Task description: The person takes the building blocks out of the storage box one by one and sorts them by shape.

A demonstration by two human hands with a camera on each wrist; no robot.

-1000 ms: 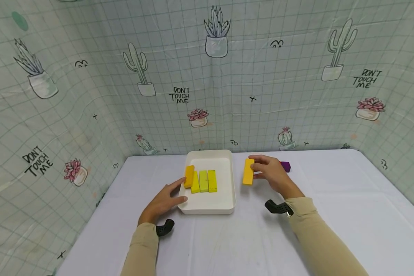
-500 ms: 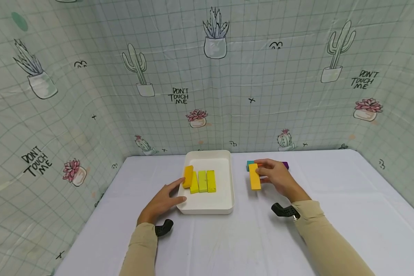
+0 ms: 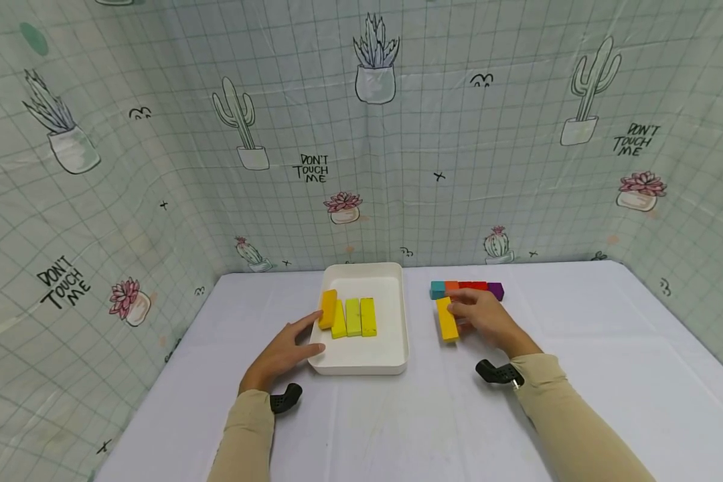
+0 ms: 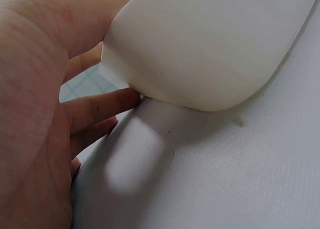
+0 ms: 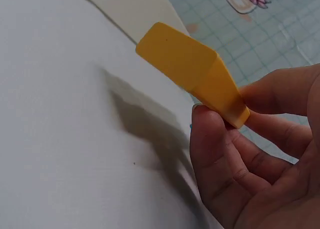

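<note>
In the head view my right hand (image 3: 487, 317) pinches a yellow-orange wooden block (image 3: 446, 320) by its side. The right wrist view shows the thumb (image 5: 207, 144) and fingers on one end of this block (image 5: 175, 56), which hangs above the cloth and casts a shadow. My left hand (image 3: 286, 351) holds the left edge of a white tray (image 3: 391, 288); in the left wrist view its fingers (image 4: 102, 108) touch the tray's outer side (image 4: 200, 54). Inside the tray lie an orange-yellow block (image 3: 328, 309), leaning at the left wall, and several yellow to yellow-green blocks (image 3: 353, 317).
Behind the right hand a row of blocks stands on the white cloth (image 3: 373, 428): teal (image 3: 437, 290), orange (image 3: 452, 286), red (image 3: 472, 285) and purple (image 3: 495, 291). A printed cactus curtain (image 3: 422, 134) rises behind the table.
My right hand has carried the yellow-orange block to the right and toward me, away from the tray. The row of blocks behind it has come into sight. The left hand stays put.
</note>
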